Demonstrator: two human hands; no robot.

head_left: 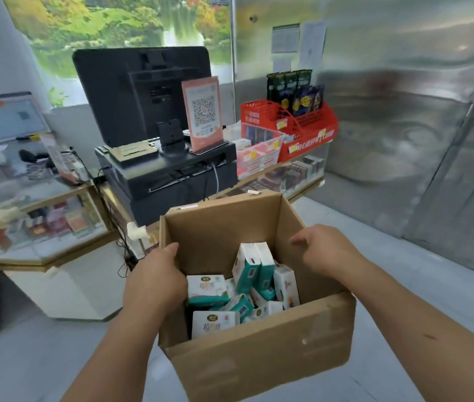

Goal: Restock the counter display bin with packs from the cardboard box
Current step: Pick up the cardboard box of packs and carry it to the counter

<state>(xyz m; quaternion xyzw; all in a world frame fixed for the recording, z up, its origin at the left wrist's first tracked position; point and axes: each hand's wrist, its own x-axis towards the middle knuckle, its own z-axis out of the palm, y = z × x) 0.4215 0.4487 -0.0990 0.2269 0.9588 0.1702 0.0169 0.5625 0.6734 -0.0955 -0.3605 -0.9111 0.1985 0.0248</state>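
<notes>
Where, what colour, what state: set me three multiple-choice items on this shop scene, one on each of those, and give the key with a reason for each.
1. Where does the red display bin stand?
A. On the floor
B. On the glass counter, to the right of the register
C. Inside the box

2. What colours are the packs in the cardboard box?
A. White and teal
B. Red and black
C. Plain yellow

3. What state is the cardboard box in?
A. Taped shut
B. Open on top, with packs inside
C. Open and empty

Key:
1 B, since the bin sits on the counter top beside the register.
2 A, since each pack shows white faces with teal bands.
3 B, since the top is open and packs lie loose in the bottom.
</notes>
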